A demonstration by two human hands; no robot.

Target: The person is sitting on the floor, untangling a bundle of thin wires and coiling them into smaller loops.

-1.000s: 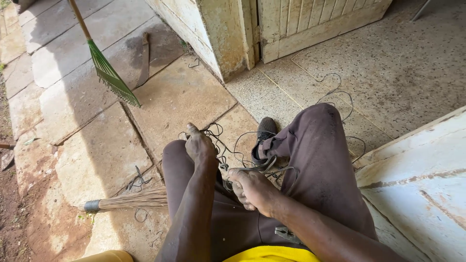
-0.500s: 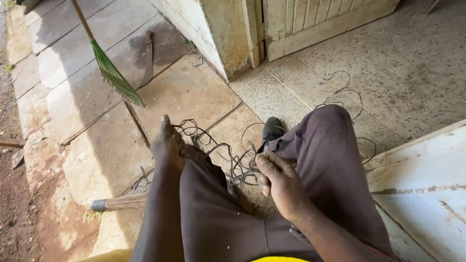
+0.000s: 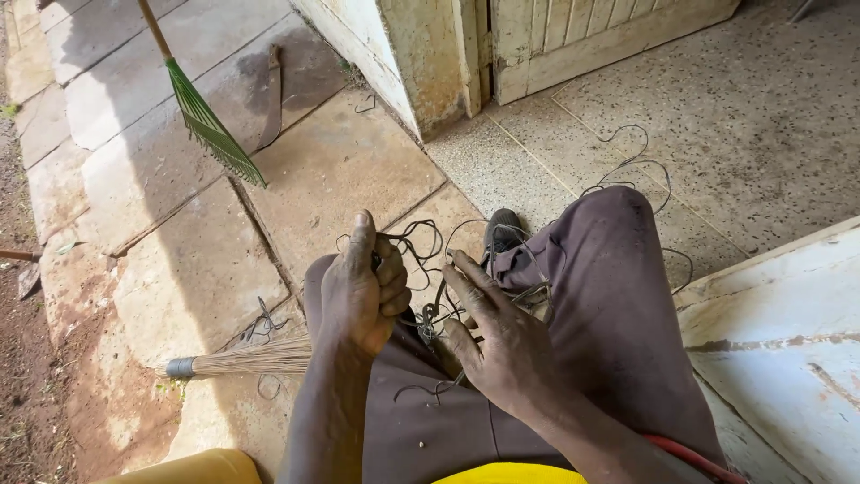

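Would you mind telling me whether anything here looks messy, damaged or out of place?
Yes. The dark wire between the left hand and right hand is a snarled tangle, with loose loops trailing over the floor. The doorframe base looks stained and worn.

The person wears dark grey-brown trousers [image 3: 618,305], a yellow top [image 3: 511,473] and a black shoe [image 3: 502,231].

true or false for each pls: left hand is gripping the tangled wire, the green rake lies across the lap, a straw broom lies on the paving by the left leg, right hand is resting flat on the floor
1. The left hand grips the tangled wire. True.
2. The green rake lies across the lap. False: it rests on the paving slabs, well away from the legs.
3. A straw broom lies on the paving by the left leg. True.
4. The right hand rests flat on the floor. False: it is over the lap, fingers in the wire.
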